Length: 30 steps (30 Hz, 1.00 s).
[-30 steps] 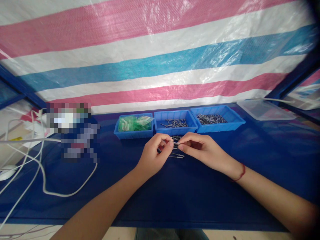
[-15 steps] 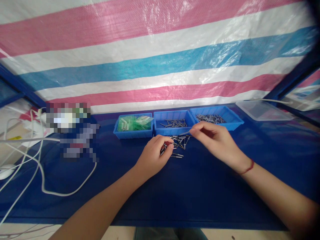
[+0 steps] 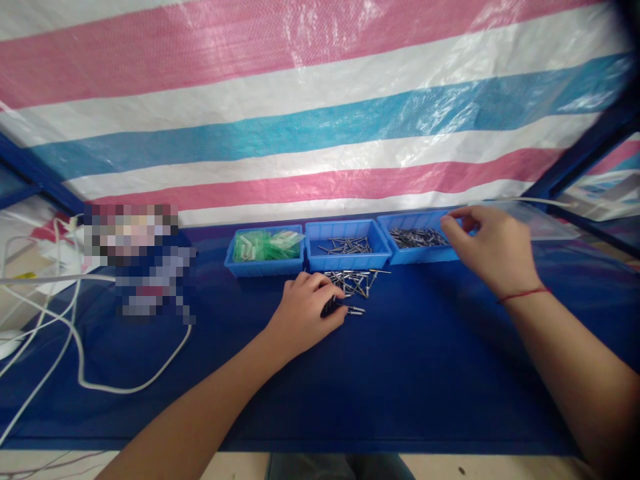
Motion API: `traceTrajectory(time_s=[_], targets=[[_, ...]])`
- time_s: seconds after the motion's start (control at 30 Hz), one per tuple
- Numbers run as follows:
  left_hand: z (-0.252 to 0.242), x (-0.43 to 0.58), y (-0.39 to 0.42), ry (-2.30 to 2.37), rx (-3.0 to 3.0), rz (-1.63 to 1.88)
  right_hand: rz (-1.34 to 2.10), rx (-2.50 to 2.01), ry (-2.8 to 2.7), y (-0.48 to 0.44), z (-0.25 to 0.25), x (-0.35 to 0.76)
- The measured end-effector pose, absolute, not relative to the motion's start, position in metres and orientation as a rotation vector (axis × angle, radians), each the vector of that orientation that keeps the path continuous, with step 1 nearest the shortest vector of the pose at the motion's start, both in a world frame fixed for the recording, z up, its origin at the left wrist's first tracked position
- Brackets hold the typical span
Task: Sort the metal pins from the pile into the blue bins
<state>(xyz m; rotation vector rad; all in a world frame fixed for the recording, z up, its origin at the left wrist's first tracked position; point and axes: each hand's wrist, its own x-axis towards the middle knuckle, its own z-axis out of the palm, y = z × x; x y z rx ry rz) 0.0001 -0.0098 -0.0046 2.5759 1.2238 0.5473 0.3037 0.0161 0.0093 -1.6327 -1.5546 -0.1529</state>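
Observation:
My left hand (image 3: 311,312) rests on the blue table at the left side of a loose pile of metal pop rivets (image 3: 354,283). Its fingers are curled, with a gap between thumb and forefinger, and it hides part of the pile. My right hand (image 3: 493,248) is raised above the right end of the right blue bin (image 3: 417,255), which contains many rivets (image 3: 417,237). Its thumb and fingers are drawn together; whatever is between them, if anything, cannot be made out. Behind the pile, the middle blue bin (image 3: 349,264) contains more rivets (image 3: 349,246).
Green and clear small packets (image 3: 267,245) fill the left blue bin (image 3: 265,268). White cables (image 3: 125,390) loop over the table's left side near blurred items. A clear plastic lid (image 3: 545,223) lies at the back right, before a striped sheet (image 3: 300,140).
My right hand has moved right, from beside the pile with a thin rivet in its fingertips to over the right bin. My left thumb and forefinger have parted slightly.

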Motion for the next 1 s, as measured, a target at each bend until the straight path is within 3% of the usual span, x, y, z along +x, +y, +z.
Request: traceTrajectory(time_s=[0.27, 0.4, 0.8, 1.0], targets=[[-0.004, 0.0, -0.009, 1.186, 2.666, 0.447, 0.351, -1.195, -2.301, -0.011, 0.013, 0.23], [-0.006, 0.0, -0.008, 1.188, 2.67, 0.446, 0.442, -1.142, -2.49, -0.019, 0.004, 0.211], [-0.007, 0.0, -0.01, 1.201, 2.653, 0.467, 0.532, -1.155, -2.432, -0.019, -0.004, 0.208], [-0.004, 0.003, -0.01, 1.297, 2.442, 0.827, 0.711, -1.16, -2.093, -0.023, 0.001, 0.204]])
